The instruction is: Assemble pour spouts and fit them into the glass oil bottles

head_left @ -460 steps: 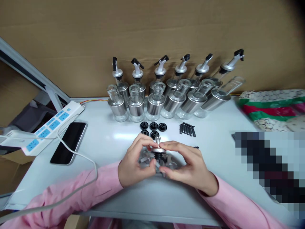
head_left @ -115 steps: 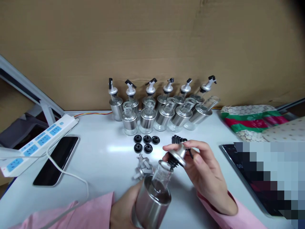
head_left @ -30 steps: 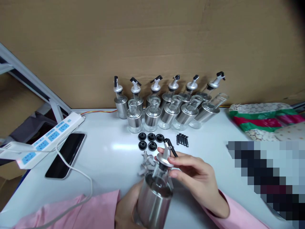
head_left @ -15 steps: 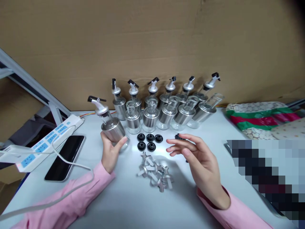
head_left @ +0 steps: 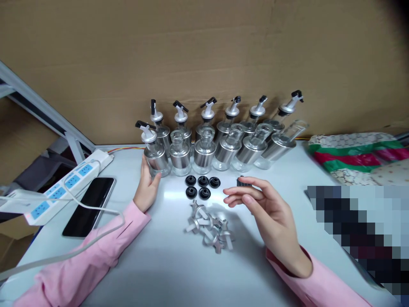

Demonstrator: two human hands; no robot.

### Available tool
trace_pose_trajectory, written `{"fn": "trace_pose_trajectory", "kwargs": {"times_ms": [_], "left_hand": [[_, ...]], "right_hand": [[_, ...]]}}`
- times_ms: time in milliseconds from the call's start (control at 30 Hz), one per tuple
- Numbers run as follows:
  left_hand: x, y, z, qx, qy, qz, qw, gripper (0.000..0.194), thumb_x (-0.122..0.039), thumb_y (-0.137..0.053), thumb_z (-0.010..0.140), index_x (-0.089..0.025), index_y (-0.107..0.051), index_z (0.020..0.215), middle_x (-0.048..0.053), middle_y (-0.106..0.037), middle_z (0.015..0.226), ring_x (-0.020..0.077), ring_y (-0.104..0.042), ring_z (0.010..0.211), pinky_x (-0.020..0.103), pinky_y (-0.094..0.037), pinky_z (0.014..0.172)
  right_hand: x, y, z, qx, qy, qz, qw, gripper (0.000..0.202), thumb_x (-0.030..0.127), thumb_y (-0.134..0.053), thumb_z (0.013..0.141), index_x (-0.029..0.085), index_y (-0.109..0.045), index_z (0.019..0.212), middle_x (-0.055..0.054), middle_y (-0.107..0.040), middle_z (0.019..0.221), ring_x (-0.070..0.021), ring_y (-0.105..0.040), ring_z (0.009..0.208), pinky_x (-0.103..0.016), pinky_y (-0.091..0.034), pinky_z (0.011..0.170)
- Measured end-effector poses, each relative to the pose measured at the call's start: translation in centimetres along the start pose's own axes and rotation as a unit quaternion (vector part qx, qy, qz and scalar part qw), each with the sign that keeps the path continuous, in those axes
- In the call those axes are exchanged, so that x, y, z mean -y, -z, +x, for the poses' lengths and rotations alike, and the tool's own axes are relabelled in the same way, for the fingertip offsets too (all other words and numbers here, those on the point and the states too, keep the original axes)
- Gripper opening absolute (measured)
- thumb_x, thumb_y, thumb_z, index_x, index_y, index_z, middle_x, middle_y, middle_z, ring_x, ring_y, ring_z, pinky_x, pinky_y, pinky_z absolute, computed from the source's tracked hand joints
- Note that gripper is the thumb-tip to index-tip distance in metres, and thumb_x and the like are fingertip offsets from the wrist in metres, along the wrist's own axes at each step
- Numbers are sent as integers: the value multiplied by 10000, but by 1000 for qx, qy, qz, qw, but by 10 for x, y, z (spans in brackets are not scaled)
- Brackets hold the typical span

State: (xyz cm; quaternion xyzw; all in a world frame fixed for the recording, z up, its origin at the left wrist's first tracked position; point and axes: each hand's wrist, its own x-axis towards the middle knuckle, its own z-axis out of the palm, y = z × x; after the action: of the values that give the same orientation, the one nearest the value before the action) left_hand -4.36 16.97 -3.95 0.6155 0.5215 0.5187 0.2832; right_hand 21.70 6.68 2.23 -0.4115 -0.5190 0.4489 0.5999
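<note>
I judge the spouted bottle [head_left: 156,162] rigid, slick and breakable, best held round its steel sleeve rather than by the pourer [head_left: 148,136]. It stands left of the open bottles [head_left: 204,154] near the worktop's [head_left: 150,264] back edge, clear glass and brushed metal under a black lever [head_left: 145,125]. My left hand [head_left: 146,189] curves half-open against it, grip uncertain; my right hand [head_left: 271,213] hovers empty, fingers loosely parted.
</note>
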Motion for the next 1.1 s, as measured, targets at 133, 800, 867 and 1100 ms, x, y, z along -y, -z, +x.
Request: {"fn": "trace_pose_trajectory", "kwargs": {"times_ms": [133,800,867,1100], "left_hand": [[-1,-1,-5,-75,8,55,996,549,-238,-646,712,-227,-350,1175,90,-372,1223,233,-435,1146,374,-401,924],[-44,-9,-48,389,-268,32,881,225,-338,-388,927,-175,-538,883,100,-595,931,182,-553,820,301,-442,751],[-44,-8,-48,387,-269,33,881,267,-359,-369,936,-175,-553,873,96,-597,922,181,-546,809,303,-432,754],[-44,-9,-50,377,-252,19,891,203,-335,-394,936,-181,-526,947,94,-601,959,190,-566,869,314,-433,797]], "right_hand": [[0,1,0,-4,-4,-25,1000,173,259,-558,903,253,-561,1076,-27,-745,906,-142,-696,733,-275,-569,676],[-5,6,4,304,13,-320,897,276,308,-515,919,256,-626,1166,-88,-586,1277,-233,-520,1191,-408,-445,996],[-8,4,3,325,-2,-311,893,323,323,-485,933,248,-598,1226,-92,-537,1347,-237,-461,1263,-428,-407,1044],[-10,-1,1,328,-2,-280,903,357,306,-467,942,251,-564,1282,-102,-573,1265,-232,-492,1203,-415,-437,1007]]}}
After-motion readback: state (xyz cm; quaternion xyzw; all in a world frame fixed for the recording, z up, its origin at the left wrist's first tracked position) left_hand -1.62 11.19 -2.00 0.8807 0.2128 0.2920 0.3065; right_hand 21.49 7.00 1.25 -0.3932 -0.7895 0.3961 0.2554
